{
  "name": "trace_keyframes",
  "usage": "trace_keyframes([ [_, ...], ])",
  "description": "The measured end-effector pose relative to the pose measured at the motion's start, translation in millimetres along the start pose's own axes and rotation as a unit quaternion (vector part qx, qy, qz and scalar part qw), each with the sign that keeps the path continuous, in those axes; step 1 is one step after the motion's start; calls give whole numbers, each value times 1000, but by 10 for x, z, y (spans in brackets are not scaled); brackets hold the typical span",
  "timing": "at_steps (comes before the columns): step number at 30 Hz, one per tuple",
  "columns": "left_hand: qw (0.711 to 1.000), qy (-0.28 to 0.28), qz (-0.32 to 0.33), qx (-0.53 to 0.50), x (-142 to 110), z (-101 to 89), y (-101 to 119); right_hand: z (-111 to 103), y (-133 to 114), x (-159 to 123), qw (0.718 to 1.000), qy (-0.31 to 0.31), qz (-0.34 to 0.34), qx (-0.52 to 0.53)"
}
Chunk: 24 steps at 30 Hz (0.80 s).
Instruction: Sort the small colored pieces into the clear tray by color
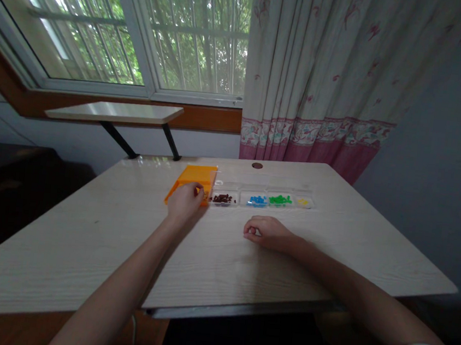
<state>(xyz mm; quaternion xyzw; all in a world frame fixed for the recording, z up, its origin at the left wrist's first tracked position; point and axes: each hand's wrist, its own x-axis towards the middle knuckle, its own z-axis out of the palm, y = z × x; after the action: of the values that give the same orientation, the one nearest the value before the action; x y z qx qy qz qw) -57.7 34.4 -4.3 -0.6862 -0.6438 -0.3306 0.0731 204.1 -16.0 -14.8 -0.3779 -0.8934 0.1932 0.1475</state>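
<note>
My left hand [185, 198] is over the near part of an open orange box [198, 173], its fingers pinched together. Whatever it may hold is too small or hidden to make out. Small orange-brown pieces [205, 195] show beside its fingertips. Resting on the table, my right hand [267, 233] is curled closed, and its contents, if any, are hidden. Beyond it lies a row of clear compartments [241, 201] with small dark brown pieces [222, 198], blue pieces [257, 200], green pieces [280, 200] and yellow pieces [302, 201].
The pale wooden table [93, 257] spans the view. At its back left stands a raised shelf [117, 111] on dark legs. A round brown cable cap [257, 165] sits near the back edge, below a flowered curtain [307, 65] and a barred window [199, 32].
</note>
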Motion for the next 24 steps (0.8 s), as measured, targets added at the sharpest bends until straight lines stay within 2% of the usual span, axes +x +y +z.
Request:
trace_keyframes([
  [4, 997, -24, 53, -59, -76, 4, 203, 37, 23, 23, 999, 20, 20, 26],
  [7, 986, -52, 107, -118, -188, 16, 391, 76, 47, 80, 986, 54, 66, 141],
  [11, 961, -81, 199, -173, -344, 41, 586, 85, 90, 163, 920, 104, 144, 350],
  [14, 946, -87, 244, -195, -404, 57, 644, 72, 126, 183, 875, 87, 172, 444],
  [17, 941, -86, 255, -206, -417, 66, 657, 71, 132, 180, 851, 75, 164, 494],
  [24, 937, -75, 260, -222, -433, 52, 714, 64, 59, 171, 842, 78, 146, 513],
])
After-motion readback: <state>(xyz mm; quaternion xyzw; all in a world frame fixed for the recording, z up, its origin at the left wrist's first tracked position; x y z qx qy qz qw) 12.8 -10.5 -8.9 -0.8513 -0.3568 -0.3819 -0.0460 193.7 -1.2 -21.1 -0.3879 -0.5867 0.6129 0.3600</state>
